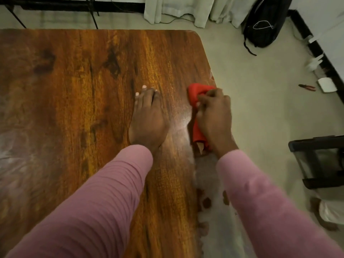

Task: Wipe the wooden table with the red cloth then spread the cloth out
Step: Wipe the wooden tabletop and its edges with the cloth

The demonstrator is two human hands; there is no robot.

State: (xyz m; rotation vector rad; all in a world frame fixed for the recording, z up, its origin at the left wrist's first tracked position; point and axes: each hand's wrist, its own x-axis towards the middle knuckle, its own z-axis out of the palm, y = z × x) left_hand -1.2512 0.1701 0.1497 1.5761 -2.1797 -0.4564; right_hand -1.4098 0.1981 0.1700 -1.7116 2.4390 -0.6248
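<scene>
Fig. Person at wooden table, seen from above, both arms in pink sleeves.

(a) Right hand: fingers curled tight round the red cloth, knuckles up. Grip closed on the fabric, which is bunched into a wad, not flat. One end of the cloth sticks out past the fingertips. The other end shows below the palm, nr the wrist.

(b) Cloth position: on the tabletop at its right edge, approx. halfway along that edge. It touches the wood, and the hand overhangs the edge slightly.

(c) Left hand: palm down on the wood, fingers straight and close together, holding nothing. It lies just left of the cloth w/ a strip of bare table between them. That strip carries a pale sheen.

(d) Table: dark-grained brown top, rounded far-right corner. A pale blotchy band runs along the near right edge. Can't tell what it is.

(e) Surroundings: pale floor to the right. Black backpack on the floor at the far side, beside light curtains. Pliers w/ red handles on the floor nr the right wall, next to a small white square item. Dark framed object at the right border, partly cut off.
</scene>
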